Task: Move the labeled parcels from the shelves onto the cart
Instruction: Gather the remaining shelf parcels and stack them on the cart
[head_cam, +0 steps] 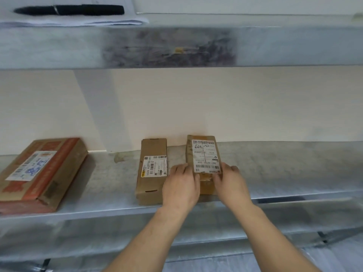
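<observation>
We are mid-pickup — left hand (181, 186) and right hand (230, 184) curl their fingers (177, 170) round the labeled parcel (204, 154) between them, on the shelf (279, 169) — next, we judge, lift it clear toward the unseen cart.

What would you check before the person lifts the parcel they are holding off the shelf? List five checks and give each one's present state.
1. Both hands on the taped parcel: ok. The left hand and right hand grip its near end from either side.
2. Parcel is labeled: ok. A white label faces up.
3. Clear of the neighbouring parcel: cannot tell. The left hand covers the gap.
4. Room under the upper shelf: ok. There is open space above the parcel.
5. Cart ready: cannot tell. It is not in view.
</observation>
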The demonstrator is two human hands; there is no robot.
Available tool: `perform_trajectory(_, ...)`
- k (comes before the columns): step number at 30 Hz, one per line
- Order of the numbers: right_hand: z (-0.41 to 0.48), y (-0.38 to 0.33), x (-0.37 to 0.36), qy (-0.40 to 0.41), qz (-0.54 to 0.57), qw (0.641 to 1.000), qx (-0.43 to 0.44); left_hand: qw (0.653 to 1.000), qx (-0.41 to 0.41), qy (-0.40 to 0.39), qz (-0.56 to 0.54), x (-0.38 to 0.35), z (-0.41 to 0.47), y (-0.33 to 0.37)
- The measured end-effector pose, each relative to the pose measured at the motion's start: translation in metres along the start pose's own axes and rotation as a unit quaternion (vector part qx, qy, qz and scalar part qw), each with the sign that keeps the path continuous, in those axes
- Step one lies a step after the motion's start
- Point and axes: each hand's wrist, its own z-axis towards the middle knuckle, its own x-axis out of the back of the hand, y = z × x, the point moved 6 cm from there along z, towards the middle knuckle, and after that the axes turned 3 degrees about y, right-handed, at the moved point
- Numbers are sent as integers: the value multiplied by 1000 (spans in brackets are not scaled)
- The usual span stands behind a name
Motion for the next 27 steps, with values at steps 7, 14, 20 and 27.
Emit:
perform_trajectory(7, -10, 14, 5, -106, 239, 963, -58, 926, 210, -124, -289, -26, -6, -8)
perform_trajectory(14, -35, 12, 12, -113, 295, 948, -21, 909, 122, -163, -365, -26, -22, -6)
perform_trajectory(20, -57, 16, 33, -75, 280, 957, -16, 899, 55, -156, -405, -18, -33, 11)
perform_trajectory(27, -85, 32, 67, -14, 281, 959, -43, 878, -14, -199, -436, -23, -34, 43)
